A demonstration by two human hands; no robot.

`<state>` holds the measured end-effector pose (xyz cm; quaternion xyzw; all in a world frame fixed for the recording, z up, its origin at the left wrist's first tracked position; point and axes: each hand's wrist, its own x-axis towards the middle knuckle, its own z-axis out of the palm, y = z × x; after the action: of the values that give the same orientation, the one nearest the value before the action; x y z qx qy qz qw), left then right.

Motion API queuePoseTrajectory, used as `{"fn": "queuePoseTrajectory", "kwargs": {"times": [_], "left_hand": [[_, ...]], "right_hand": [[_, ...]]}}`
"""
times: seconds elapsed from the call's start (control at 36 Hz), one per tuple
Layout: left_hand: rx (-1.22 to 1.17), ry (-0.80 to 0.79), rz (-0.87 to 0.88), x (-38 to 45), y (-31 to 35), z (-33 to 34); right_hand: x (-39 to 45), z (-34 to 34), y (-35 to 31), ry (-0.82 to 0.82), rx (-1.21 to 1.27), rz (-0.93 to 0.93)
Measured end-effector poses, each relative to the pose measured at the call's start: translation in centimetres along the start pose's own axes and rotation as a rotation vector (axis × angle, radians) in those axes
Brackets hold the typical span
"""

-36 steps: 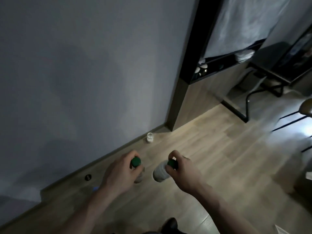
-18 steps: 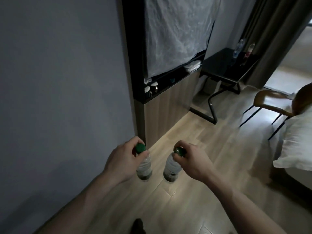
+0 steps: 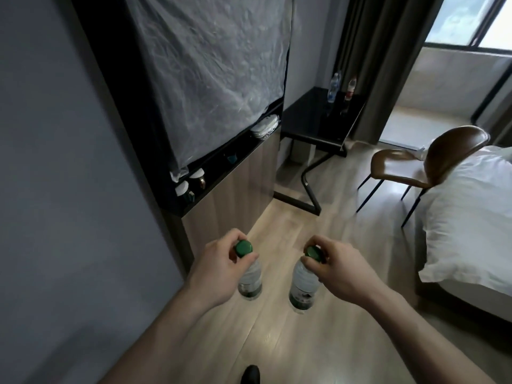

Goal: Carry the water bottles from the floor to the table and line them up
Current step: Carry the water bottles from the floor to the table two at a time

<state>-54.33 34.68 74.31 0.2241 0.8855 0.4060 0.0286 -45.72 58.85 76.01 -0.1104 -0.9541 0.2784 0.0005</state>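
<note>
My left hand (image 3: 219, 268) pinches the neck of a clear water bottle with a green cap (image 3: 250, 281), which hangs above the wooden floor. My right hand (image 3: 339, 268) pinches the neck of a second green-capped bottle (image 3: 303, 286) the same way. Both bottles hang upright side by side, a short gap between them. Far ahead stands a black table (image 3: 310, 126) against the wall, and on its far end stand two bottles, one with a blue label (image 3: 333, 87) and one with a red label (image 3: 350, 88).
A dark cabinet with a plastic-covered panel (image 3: 210, 65) and a wooden base lines the left wall, small items on its shelf. A brown chair (image 3: 421, 164) and a white bed (image 3: 471, 217) stand on the right. Bare wooden floor runs between them towards the table.
The view has swung up and to the right, from the wall corner to the table, chair and bed. Both hands keep hold of their bottles, which now hang a little further apart.
</note>
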Motion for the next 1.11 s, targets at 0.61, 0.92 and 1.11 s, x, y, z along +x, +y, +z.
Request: {"fn": "queuePoseTrajectory", "kwargs": {"times": [0.61,0.92,1.11], "left_hand": [[0.148,-0.102,0.165,29.6,7.0,11.8],[0.081,-0.004,0.061,40.4,13.3,21.0],[0.076,0.06,0.022,46.3,15.8,24.5]], "right_hand": [[21.4,-11.0,13.9,0.15,0.064,0.164],[31.4,-20.5,25.6,0.096,0.045,0.047],[38.2,-25.2,30.8,0.094,-0.019,-0.024]]}}
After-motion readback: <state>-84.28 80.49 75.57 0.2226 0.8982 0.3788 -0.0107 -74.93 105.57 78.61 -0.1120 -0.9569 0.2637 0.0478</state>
